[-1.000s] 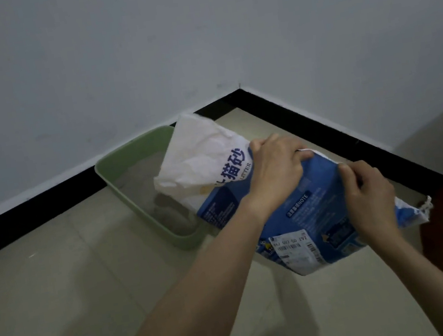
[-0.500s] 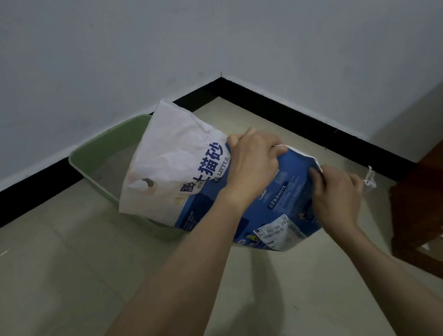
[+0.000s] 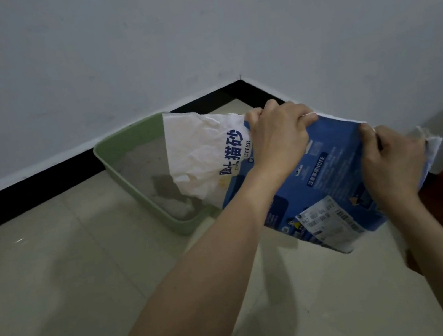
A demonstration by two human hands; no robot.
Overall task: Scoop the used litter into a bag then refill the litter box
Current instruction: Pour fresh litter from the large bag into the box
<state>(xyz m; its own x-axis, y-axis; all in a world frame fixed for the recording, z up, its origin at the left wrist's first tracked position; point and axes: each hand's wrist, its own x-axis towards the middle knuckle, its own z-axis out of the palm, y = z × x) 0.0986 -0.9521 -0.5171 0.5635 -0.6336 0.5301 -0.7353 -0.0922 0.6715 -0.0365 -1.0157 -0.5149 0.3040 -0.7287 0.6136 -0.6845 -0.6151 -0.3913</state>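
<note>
— From where is the scene viewed?
— From head height, forward and down; the floor (image 3: 60, 295) and wall corner (image 3: 241, 77) are seen, the hands close below. One view only.

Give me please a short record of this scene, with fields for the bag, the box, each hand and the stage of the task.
bag: litter bag, blue and white, tipped, mouth down in the box
box: green litter box on the floor by the wall, grey litter inside
left hand: left hand grips the bag's middle
right hand: right hand grips the bag's raised bottom end
stage: refilling
</note>
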